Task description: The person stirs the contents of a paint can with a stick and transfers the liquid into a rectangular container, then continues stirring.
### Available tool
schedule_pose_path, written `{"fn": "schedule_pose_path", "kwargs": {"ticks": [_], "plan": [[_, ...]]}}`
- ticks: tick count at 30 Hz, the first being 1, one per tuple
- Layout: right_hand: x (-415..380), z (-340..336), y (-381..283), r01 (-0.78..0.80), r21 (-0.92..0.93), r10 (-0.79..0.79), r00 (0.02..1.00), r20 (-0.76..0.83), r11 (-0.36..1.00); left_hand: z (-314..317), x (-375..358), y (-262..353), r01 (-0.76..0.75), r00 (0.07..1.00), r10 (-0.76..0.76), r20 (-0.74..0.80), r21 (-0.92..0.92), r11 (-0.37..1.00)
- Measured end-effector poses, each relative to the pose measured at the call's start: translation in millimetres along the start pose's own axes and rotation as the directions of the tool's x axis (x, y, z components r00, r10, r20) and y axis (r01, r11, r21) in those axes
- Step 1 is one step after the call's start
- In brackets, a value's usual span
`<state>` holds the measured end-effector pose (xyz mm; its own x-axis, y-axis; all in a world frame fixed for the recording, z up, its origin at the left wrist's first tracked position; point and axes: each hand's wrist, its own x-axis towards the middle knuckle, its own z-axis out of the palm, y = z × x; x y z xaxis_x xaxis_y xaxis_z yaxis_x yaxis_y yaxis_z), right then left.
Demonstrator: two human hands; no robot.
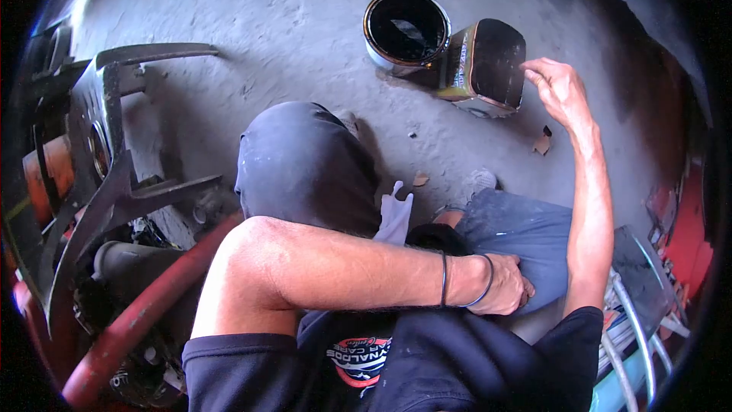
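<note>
Square can: on the grey floor, just left of the right hand. Top open, interior dark; contents cannot be determined. Printed side faces the round can.

Right hand: arm extended, thumb and fingers drawn together at the square can's near-side rim. Whether the rim is pinched or only touched cannot be told.

Round can: further left of the right hand, close beside the square can. Open, with dark, glossy contents reflecting light.

Brown scrap: on the floor, just below the right hand in the view.

Left hand: well below the right hand in the view, fingers curled against the dark trousers. Whether cloth is gripped cannot be told. Two thin black bands at the wrist.

Pale cloth: up and left of the left hand, between the legs.

Farther out: red bar and dark bracket well left of both hands; metal tubes to the right of the left hand.
</note>
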<state>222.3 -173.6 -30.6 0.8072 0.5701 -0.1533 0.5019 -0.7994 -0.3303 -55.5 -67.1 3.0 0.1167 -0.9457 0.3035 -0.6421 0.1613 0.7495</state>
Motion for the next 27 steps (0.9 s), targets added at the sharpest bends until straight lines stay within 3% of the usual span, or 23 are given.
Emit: {"fn": "schedule_pose_path", "kwargs": {"ticks": [3, 8, 13, 18, 27], "plan": [[-6.7, -4.9, -14.2, -0.005, 0.038, 0.001, 0.993, 0.115, 0.999, 5.6, 4.2, -4.2, -0.011, 1.0, 0.012, 0.002, -0.019, 1.0], [-14.5, -10.9, -20.0, -0.056, 0.22, 0.047, 0.998, 0.047, 0.974, 30.0, 16.1, -13.6, -0.051, 0.993, 0.046, -0.108, -0.043, 0.998], [-13.1, -15.2, -25.0, -0.157, 0.388, 0.194, 0.979, -0.058, 0.908, -1.3, 16.8, -11.4, -0.073, 0.992, 0.077, 0.101, -0.041, 0.996], [-9.7, 5.5, -17.0, -0.115, 0.236, 0.103, 0.993, 0.063, 0.965, -14.2, 12.5, -14.9, -0.05, 0.994, 0.055, 0.09, -0.065, 0.997], [8.9, 19.4, -14.6, -0.16, 0.055, 0.166, 0.977, -0.135, 0.986, -19.2, 9.3, -16.4, -0.025, 0.999, 0.026, 0.027, -0.027, 0.999]]}}
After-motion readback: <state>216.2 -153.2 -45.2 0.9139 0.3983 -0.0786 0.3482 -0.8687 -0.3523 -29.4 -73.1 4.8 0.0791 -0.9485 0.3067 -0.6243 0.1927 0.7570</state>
